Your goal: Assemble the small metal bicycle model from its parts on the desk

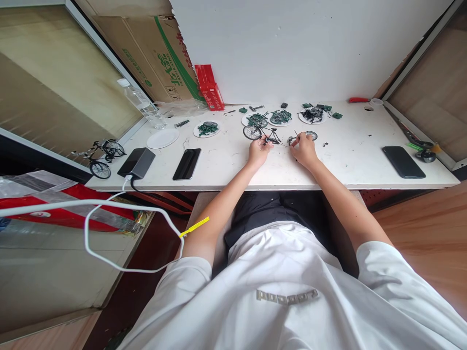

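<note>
Near the middle of the white table, my left hand [259,150] is closed on a black miniature bicycle frame [269,134]. One spoked wheel [251,132] is on the frame's left end. To its right, my right hand [304,148] is closed in a pinch, its fingers bent downward. A small dark piece [291,140] shows by those fingertips, and what they grip is partly hidden. Just behind the right hand shows a loose-looking spoked wheel [311,135]; whether it is joined to anything I cannot tell. The two hands are a short gap apart.
Behind the hands, plates of green [208,128] and black parts [313,114] stand in a row. A finished-looking miniature bicycle [100,156], a grey power block [136,163], a phone [187,164] and a bottle [142,103] are leftward. Another phone [403,162] lies right.
</note>
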Tool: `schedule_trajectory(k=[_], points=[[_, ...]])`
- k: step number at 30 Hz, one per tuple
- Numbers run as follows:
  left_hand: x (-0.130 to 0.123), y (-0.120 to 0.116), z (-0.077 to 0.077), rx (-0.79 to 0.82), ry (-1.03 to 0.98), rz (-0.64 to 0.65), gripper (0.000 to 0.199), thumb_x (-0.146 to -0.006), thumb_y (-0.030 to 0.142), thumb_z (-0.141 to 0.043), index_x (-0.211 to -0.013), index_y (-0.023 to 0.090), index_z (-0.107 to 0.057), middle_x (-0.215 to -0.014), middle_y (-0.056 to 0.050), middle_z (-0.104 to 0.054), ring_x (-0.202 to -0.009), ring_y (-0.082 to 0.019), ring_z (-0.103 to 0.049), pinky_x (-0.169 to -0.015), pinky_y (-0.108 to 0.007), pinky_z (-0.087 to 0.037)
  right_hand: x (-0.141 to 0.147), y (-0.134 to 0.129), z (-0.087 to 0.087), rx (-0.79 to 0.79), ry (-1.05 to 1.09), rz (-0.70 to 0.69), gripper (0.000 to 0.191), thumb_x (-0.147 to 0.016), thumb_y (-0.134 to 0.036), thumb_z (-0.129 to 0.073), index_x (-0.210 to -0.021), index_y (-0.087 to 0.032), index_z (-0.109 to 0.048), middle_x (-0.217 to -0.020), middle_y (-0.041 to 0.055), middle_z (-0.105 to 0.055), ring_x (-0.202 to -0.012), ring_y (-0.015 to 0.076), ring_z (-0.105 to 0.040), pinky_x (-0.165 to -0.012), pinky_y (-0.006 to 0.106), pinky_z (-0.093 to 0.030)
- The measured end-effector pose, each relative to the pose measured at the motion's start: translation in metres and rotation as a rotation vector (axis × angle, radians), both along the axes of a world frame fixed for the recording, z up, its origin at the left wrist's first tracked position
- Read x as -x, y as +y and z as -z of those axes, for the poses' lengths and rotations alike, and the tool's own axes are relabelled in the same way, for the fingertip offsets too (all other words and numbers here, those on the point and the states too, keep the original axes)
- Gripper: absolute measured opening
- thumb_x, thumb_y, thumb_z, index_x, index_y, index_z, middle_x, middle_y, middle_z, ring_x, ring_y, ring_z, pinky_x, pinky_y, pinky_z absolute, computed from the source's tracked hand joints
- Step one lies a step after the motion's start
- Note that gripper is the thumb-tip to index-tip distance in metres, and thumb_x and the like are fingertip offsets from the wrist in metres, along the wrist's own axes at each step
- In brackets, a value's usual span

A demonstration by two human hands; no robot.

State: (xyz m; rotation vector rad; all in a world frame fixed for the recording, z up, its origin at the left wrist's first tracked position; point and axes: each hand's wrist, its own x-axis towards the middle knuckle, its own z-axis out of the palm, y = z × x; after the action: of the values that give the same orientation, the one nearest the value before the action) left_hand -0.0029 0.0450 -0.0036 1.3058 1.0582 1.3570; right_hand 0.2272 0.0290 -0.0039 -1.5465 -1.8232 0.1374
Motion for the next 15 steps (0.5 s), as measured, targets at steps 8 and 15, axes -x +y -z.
schedule_trajectory(k=[8,15], points=[[0.001,0.002,0.000,-0.021,0.035,-0.002,0.031,-0.097,0.025,-0.078,-0.126,0.015,-0.071,-0.124,-0.014,-0.083,-0.093,-0.020,-0.084,-0.074,-0.025,-0.057,0.000,-0.010,-0.022,0.043,-0.078,0.054,0.011,-0.101,-0.023,-0.058,-0.110,-0.024,-0.050,-0.112,0.0182,-0.071,-0.115,0.0401,-0.059,-0.096,0.054,-0.052],[0.000,0.000,-0.004,0.008,0.050,-0.018,0.028,-0.098,0.020,-0.076,-0.125,0.016,-0.071,-0.125,-0.014,-0.083,-0.092,-0.018,-0.083,-0.074,-0.023,-0.058,-0.075,-0.013,-0.063,0.184,-0.256,-0.031,0.023,-0.090,-0.015,-0.070,-0.110,-0.024,-0.062,-0.115,0.0186,-0.071,-0.114,0.0404,-0.064,-0.095,0.053,-0.056]])
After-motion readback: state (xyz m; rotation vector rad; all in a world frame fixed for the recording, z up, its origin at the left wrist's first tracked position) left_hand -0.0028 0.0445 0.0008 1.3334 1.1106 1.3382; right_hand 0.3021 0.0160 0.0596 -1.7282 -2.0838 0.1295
